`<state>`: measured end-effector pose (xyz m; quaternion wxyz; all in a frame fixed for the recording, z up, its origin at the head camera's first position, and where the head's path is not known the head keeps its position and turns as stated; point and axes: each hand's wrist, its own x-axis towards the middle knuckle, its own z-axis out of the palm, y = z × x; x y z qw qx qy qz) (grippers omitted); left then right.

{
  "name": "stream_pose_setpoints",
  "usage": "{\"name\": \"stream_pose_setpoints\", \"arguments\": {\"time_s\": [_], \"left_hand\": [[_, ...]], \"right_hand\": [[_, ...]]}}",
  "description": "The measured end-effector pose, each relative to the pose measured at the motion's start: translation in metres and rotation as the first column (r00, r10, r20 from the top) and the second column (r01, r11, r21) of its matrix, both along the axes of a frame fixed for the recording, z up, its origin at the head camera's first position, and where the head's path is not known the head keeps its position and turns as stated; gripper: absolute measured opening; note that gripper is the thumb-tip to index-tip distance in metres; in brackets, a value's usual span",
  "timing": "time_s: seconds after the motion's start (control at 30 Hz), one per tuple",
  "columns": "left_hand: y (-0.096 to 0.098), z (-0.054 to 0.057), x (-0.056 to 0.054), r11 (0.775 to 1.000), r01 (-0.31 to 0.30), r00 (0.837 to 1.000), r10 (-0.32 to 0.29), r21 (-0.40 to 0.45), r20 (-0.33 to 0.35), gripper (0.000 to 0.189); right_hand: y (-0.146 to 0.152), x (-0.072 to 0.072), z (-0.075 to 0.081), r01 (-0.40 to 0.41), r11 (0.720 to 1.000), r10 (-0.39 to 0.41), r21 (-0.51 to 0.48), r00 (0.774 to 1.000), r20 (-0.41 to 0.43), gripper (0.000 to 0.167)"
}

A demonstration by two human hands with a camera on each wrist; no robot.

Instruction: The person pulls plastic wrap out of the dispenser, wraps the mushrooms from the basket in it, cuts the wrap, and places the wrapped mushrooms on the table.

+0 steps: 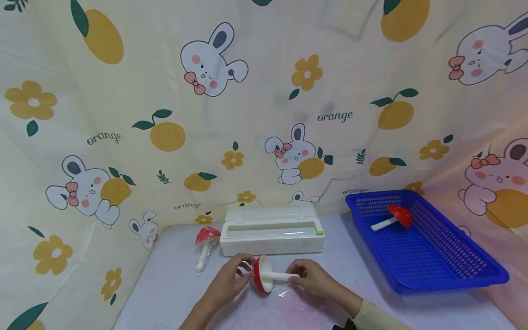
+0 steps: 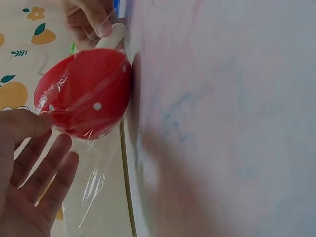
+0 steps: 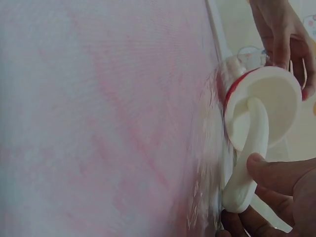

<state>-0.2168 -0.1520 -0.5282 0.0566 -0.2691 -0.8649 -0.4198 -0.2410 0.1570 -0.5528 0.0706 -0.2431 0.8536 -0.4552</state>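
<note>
A toy mushroom with a white-dotted red cap and white stem lies sideways between my hands, low over the table. My right hand holds the stem near its end, thumb on one side and fingers on the other in the right wrist view. Clear plastic film stretches across the red cap in the left wrist view. My left hand pinches this film at the cap's edge between thumb and forefinger, the other fingers loosely bent. More film lies on the table under the stem.
Behind my hands stands a white film dispenser, its lid raised. Left of it lies another mushroom wrapped in clear film. A blue basket at the right holds an unwrapped mushroom. A printed cloth hangs behind the table.
</note>
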Motion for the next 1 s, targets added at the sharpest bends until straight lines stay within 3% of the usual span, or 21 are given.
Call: {"name": "stream_pose_setpoints", "arguments": {"time_s": [0.3, 0.57, 0.67, 0.8, 1.0], "left_hand": [[0.005, -0.004, -0.003, 0.999, -0.003, 1.0, 0.004, -0.04, 0.027, 0.045], [0.008, -0.004, -0.004, 0.996, -0.052, 0.999, 0.053, -0.067, 0.015, 0.041], [0.008, -0.002, -0.006, 0.995, -0.069, 0.997, 0.071, -0.076, 0.022, 0.041], [0.008, -0.002, -0.007, 0.994, -0.079, 0.997, 0.081, -0.079, 0.019, 0.04], [0.01, -0.005, -0.009, 0.994, -0.075, 0.997, 0.076, -0.081, 0.013, 0.039]], "right_hand": [[0.006, 0.006, 0.005, 0.042, 0.999, -0.042, 0.031, 0.999, -0.023, 0.018], [0.032, 0.021, 0.01, 0.084, 0.993, -0.066, 0.081, 0.976, -0.209, 0.031], [0.046, 0.023, 0.011, 0.041, 0.996, -0.022, 0.084, 0.977, -0.21, 0.034], [0.066, 0.025, 0.008, -0.085, 0.994, 0.097, 0.075, 0.982, -0.164, 0.042], [0.089, 0.029, 0.001, -0.255, 0.963, 0.267, 0.092, 0.95, -0.162, 0.046]]}}
